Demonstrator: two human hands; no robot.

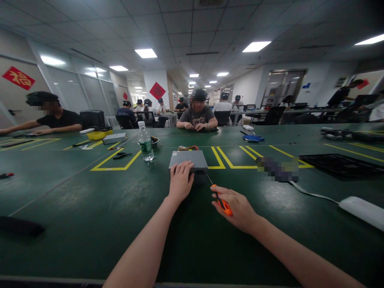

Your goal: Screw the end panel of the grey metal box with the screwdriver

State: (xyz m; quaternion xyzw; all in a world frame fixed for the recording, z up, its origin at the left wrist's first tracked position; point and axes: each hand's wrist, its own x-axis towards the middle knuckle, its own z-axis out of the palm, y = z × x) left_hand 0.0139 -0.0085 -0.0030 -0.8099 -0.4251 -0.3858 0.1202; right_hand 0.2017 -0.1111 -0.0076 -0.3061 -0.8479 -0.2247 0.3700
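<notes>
Left hand (pixel 181 181) lies flat on the near edge of the grey box (pixel 188 160), fingers spread and pressing down, not wrapped round anything. The box sits on the green table (pixel 90 224) at 12 o'clock from the person, inside the yellow floor-tape markings, with a tangle of coloured wires (pixel 188 148) showing at its far side.

Right hand (pixel 237 208) is at 1 o'clock, fingers curled around the orange handle of a screwdriver (pixel 221 202). The thin shaft runs up and left toward the box's near right corner; whether the tip is seated in a screw cannot be told, the spot is too small and dark.

A water bottle (pixel 145 142) stands at 11 o'clock, near the box's left side. Scissors (pixel 121 155) lie further left. A white device (pixel 361 210) with its cable rests at 3 o'clock. Other people sit across the table, hands on their own work.

Risks, as judged: the shaft comes in at a slant, so the tip could slip off a screw head and scar the casing or skid toward the left fingers close by. The hold-down is only a flat palm; a hard push may slide the box into the bottle.
</notes>
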